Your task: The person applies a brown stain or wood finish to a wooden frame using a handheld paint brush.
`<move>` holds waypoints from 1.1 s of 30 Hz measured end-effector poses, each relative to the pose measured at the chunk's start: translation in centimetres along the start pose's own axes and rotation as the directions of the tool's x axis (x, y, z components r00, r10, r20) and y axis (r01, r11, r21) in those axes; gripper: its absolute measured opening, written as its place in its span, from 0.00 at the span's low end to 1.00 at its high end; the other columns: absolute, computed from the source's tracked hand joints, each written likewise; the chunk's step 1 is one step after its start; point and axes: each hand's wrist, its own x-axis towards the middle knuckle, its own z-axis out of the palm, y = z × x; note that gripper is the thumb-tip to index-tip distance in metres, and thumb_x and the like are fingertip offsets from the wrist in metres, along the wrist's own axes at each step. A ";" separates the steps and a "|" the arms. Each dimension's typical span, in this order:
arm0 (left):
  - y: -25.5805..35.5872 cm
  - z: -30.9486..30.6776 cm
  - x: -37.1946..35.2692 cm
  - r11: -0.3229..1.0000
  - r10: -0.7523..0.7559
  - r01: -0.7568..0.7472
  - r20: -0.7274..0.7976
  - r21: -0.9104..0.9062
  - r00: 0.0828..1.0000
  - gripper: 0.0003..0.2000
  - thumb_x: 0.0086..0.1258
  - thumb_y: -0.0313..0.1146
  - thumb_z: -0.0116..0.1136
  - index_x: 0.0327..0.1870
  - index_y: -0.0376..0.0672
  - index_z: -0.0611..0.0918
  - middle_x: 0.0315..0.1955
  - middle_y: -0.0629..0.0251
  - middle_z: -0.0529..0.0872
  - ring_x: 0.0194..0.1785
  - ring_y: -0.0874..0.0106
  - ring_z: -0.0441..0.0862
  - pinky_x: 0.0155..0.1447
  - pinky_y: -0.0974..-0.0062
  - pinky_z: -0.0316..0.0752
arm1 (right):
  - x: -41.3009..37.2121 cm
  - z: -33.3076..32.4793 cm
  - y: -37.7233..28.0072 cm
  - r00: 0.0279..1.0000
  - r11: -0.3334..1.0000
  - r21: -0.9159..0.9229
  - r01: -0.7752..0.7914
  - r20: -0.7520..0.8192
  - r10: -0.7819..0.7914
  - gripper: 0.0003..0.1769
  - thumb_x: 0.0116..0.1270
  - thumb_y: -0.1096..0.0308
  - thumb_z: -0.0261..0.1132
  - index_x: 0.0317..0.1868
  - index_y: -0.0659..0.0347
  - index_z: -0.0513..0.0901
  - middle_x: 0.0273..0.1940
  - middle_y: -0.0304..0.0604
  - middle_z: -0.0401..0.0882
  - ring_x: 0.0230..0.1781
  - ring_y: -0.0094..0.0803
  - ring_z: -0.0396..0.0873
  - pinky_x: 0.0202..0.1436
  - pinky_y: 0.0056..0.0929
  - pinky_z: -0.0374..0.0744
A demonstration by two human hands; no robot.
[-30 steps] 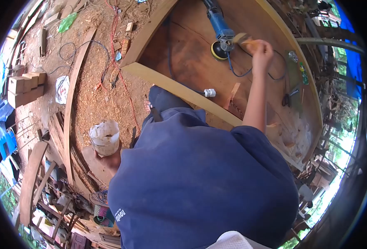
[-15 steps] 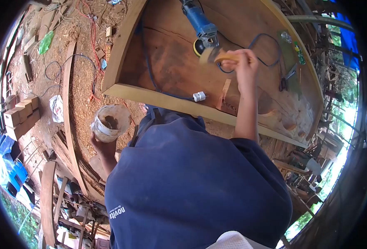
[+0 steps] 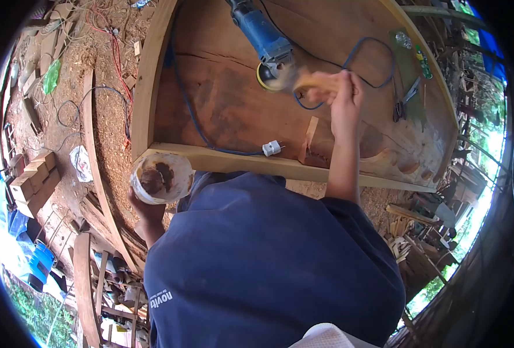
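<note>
- Hands: 2, left hand and right hand.
- Pot: 1.
- Brush: 1, blurred.
- Blue power tool: 1, with 1 round pad.
- White plug: 1.
- Scissors: 1 pair.
- Green plastic bag: 1.
- White plastic bag: 1.
- Large wooden frame: 1.
- Stacked wood blocks: several, overlapping, exact tally unclear.
- Loose boards: many, partly hidden, no firm number.

Open board between blue sander and plug
</note>
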 end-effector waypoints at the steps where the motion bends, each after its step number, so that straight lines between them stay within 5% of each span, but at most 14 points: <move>1: 1.0 0.3 0.1 1.000 -0.017 0.017 0.017 0.010 1.000 0.40 0.64 0.67 0.41 0.71 0.47 0.66 0.66 0.56 0.71 0.69 0.55 0.67 0.70 0.49 0.62 | -0.1 -0.2 -1.4 0.922 0.949 0.004 -0.314 0.240 0.304 0.15 0.79 0.62 0.48 0.39 0.67 0.72 0.43 0.61 0.83 0.27 0.39 0.85 0.31 0.32 0.86; 3: 1.6 0.3 0.6 0.963 0.040 -0.041 0.009 0.268 0.999 0.40 0.63 0.66 0.42 0.70 0.47 0.67 0.65 0.55 0.71 0.68 0.55 0.68 0.68 0.48 0.65 | 0.4 0.1 -2.3 0.842 0.905 -0.020 -0.425 0.359 0.403 0.14 0.79 0.65 0.48 0.39 0.68 0.73 0.44 0.59 0.83 0.31 0.37 0.86 0.35 0.31 0.85; 6: 1.4 -0.3 1.0 0.959 -0.013 -0.010 0.079 0.282 0.997 0.39 0.63 0.66 0.41 0.70 0.46 0.68 0.64 0.55 0.72 0.67 0.55 0.69 0.67 0.49 0.67 | 0.3 1.3 -1.9 0.946 0.781 -0.548 0.300 0.064 -0.318 0.15 0.79 0.64 0.49 0.40 0.67 0.75 0.41 0.50 0.85 0.28 0.28 0.84 0.31 0.23 0.81; 11: 4.9 3.1 1.7 0.872 -0.327 0.259 -0.100 -0.414 0.940 0.35 0.66 0.60 0.38 0.68 0.45 0.70 0.61 0.55 0.74 0.64 0.55 0.72 0.65 0.50 0.70 | -1.5 0.8 -3.4 0.775 0.976 -0.038 -0.213 0.603 0.192 0.11 0.77 0.67 0.54 0.44 0.66 0.77 0.43 0.49 0.85 0.34 0.28 0.84 0.36 0.25 0.81; 13: 4.8 2.7 2.0 0.898 -0.312 0.261 -0.095 -0.355 0.945 0.34 0.67 0.59 0.37 0.67 0.44 0.70 0.61 0.54 0.75 0.63 0.56 0.73 0.64 0.50 0.71 | -1.6 0.9 -3.4 0.883 0.692 -0.588 0.419 0.442 -0.158 0.11 0.78 0.68 0.51 0.41 0.68 0.76 0.47 0.52 0.84 0.34 0.27 0.82 0.36 0.24 0.81; 14: 4.8 2.6 2.0 0.920 -0.294 0.259 -0.083 -0.293 0.952 0.33 0.68 0.58 0.36 0.66 0.44 0.71 0.60 0.54 0.76 0.63 0.56 0.74 0.63 0.50 0.71 | -1.3 1.0 -3.8 0.901 0.602 -0.673 0.430 0.359 -0.243 0.09 0.78 0.70 0.51 0.41 0.67 0.75 0.49 0.51 0.84 0.35 0.26 0.82 0.37 0.22 0.79; 18: 4.8 2.7 1.7 0.833 -0.362 0.264 -0.119 -0.487 0.924 0.32 0.68 0.57 0.35 0.65 0.44 0.72 0.59 0.54 0.76 0.62 0.56 0.74 0.62 0.51 0.72 | -1.8 0.3 -3.8 0.747 0.981 -0.146 -0.128 0.636 0.192 0.09 0.76 0.71 0.54 0.42 0.68 0.78 0.51 0.48 0.83 0.36 0.24 0.82 0.40 0.21 0.78; 20: 4.7 2.7 1.6 0.963 -0.207 0.184 -0.104 -0.199 0.973 0.33 0.68 0.58 0.35 0.66 0.44 0.72 0.59 0.54 0.76 0.62 0.56 0.74 0.63 0.51 0.71 | -1.7 1.2 -4.2 0.871 0.912 -0.386 0.137 0.486 0.075 0.09 0.77 0.70 0.54 0.41 0.69 0.77 0.50 0.50 0.83 0.36 0.26 0.82 0.40 0.22 0.80; 23: 6.1 3.7 1.0 0.853 -0.343 0.260 -0.109 -0.453 0.933 0.26 0.73 0.49 0.34 0.63 0.42 0.72 0.58 0.53 0.75 0.59 0.60 0.77 0.60 0.60 0.77 | -0.4 1.5 -4.1 0.913 0.666 -0.643 0.378 0.380 -0.152 0.10 0.77 0.69 0.53 0.41 0.69 0.75 0.50 0.52 0.83 0.35 0.27 0.82 0.38 0.23 0.81; 25: 6.3 3.7 0.9 0.823 -0.357 0.260 -0.105 -0.505 0.928 0.27 0.73 0.49 0.34 0.62 0.40 0.73 0.57 0.53 0.76 0.59 0.61 0.77 0.59 0.59 0.77 | -0.8 1.7 -4.8 0.701 0.959 -0.259 -0.114 0.663 0.262 0.10 0.76 0.70 0.55 0.41 0.71 0.77 0.50 0.48 0.83 0.34 0.24 0.82 0.39 0.22 0.80; 27: 6.1 3.8 0.8 0.788 -0.375 0.261 -0.098 -0.558 0.922 0.27 0.73 0.49 0.34 0.62 0.38 0.73 0.56 0.53 0.77 0.58 0.61 0.77 0.59 0.59 0.77 | -0.9 2.8 -5.1 0.686 0.953 -0.274 -0.128 0.670 0.285 0.11 0.77 0.70 0.54 0.42 0.71 0.77 0.50 0.47 0.84 0.34 0.24 0.81 0.39 0.22 0.80; 30: 4.7 2.6 1.3 0.840 -0.307 0.209 -0.120 -0.500 0.944 0.28 0.72 0.50 0.35 0.61 0.36 0.74 0.54 0.53 0.78 0.57 0.62 0.78 0.58 0.59 0.78 | 0.6 4.0 -4.6 0.925 0.728 -0.572 0.378 0.262 -0.275 0.12 0.76 0.65 0.56 0.42 0.68 0.78 0.39 0.44 0.83 0.33 0.25 0.82 0.36 0.24 0.80; 32: 3.1 1.0 1.8 0.964 -0.047 0.042 0.015 0.262 0.999 0.37 0.67 0.64 0.36 0.67 0.44 0.70 0.59 0.56 0.76 0.62 0.57 0.74 0.65 0.51 0.69 | 0.8 4.6 -5.2 0.941 0.888 -0.418 0.191 0.336 -0.045 0.12 0.76 0.65 0.56 0.42 0.68 0.79 0.37 0.44 0.83 0.31 0.25 0.81 0.35 0.24 0.79; 33: 3.1 1.0 1.8 0.966 -0.040 0.037 0.010 0.256 0.999 0.37 0.67 0.64 0.36 0.67 0.44 0.70 0.59 0.56 0.76 0.62 0.57 0.74 0.65 0.51 0.69 | 0.7 5.2 -5.7 0.882 0.960 -0.274 -0.060 0.437 0.180 0.12 0.77 0.65 0.55 0.42 0.67 0.79 0.35 0.44 0.83 0.30 0.25 0.81 0.34 0.23 0.79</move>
